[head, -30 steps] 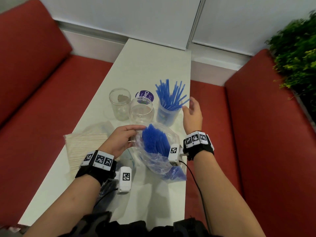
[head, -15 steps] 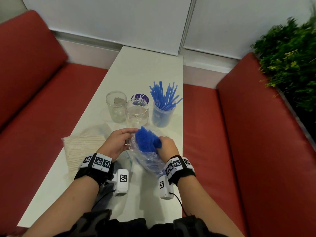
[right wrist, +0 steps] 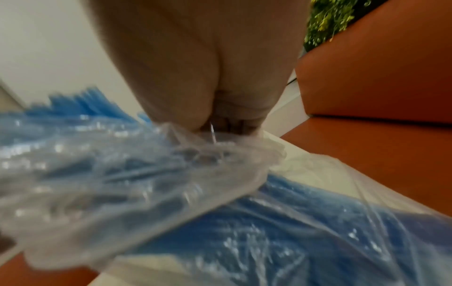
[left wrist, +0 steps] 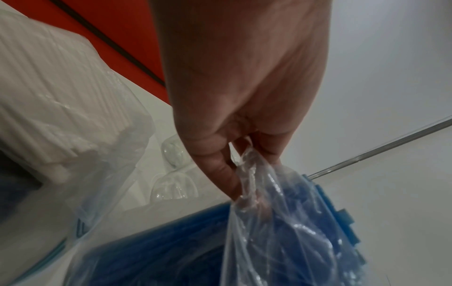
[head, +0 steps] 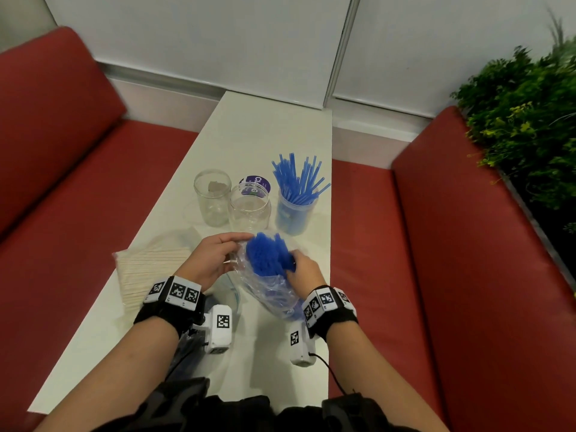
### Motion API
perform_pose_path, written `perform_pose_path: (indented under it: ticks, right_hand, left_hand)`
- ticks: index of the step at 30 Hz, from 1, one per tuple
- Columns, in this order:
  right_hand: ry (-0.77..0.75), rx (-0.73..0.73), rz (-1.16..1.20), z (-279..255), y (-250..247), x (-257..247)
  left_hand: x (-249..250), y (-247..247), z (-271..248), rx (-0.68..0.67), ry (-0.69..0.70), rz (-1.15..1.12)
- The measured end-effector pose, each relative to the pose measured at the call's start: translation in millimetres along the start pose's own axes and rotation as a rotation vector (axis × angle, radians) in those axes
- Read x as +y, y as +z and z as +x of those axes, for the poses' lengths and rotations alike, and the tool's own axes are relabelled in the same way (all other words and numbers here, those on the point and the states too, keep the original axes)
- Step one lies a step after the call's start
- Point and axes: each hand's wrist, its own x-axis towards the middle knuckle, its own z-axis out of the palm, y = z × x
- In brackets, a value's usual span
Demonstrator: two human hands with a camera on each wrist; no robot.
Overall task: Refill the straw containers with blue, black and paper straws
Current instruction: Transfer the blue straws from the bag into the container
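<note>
A clear plastic bag full of blue straws stands between my hands on the white table. My left hand pinches the bag's left rim. My right hand grips the blue straws at the bag's mouth, fingers curled over plastic. Behind the bag stand two empty clear jars and a jar holding blue straws. A pack of paper straws lies at the left. Black straws are not clearly visible.
A purple lid lies behind the middle jar. Another plastic bag lies under my left wrist. Red benches flank the table, and a green plant stands at the right.
My right hand came back from the blue straw jar to the bag's mouth and closed on the blue straws. My left hand kept its hold on the bag rim.
</note>
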Motion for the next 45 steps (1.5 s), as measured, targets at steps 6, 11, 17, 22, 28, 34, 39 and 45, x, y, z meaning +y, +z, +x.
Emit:
perform_pose_path:
  ticks: [6,11,17,22,28,34,39,45]
  right_hand:
    - [0.013,0.006,-0.113,3.4,7.8,-3.6]
    - [-0.090,0.034,0.089,5.4,-11.6,-11.4]
    - [-0.091,0.112,0.328,3.2,-5.2,-3.8]
    - [-0.060,0.027,0.363,1.7,2.8,9.8]
    - [-0.135,0.152,0.415,11.7,-17.4,-4.3]
    - [-0.075,0.069,0.471,4.5,-3.5,0.5]
    - [-0.105,0.148,0.547,17.2,-50.2,-39.8]
    - [-0.269,0.408,0.591,32.0,-147.2,-101.2]
  left_hand:
    - [-4.0,-3.1,2.0,0.030,-0.014,0.000]
    - [-0.9,-2.2,3.3,0.028,0.004,-0.004]
    - [-3.3,-4.5,5.0,0.036,-0.015,-0.019]
    - [-1.6,-3.1,4.6,0.035,-0.016,-0.007]
    - [0.7,-3.9,1.9,0.046,-0.021,-0.002]
    - [3.7,-0.9,-0.6,0.052,-0.016,0.027]
    - [5.8,1.3,-2.9,0.040,-0.025,0.027]
    - [3.4,2.8,0.8,0.099,-0.034,0.003]
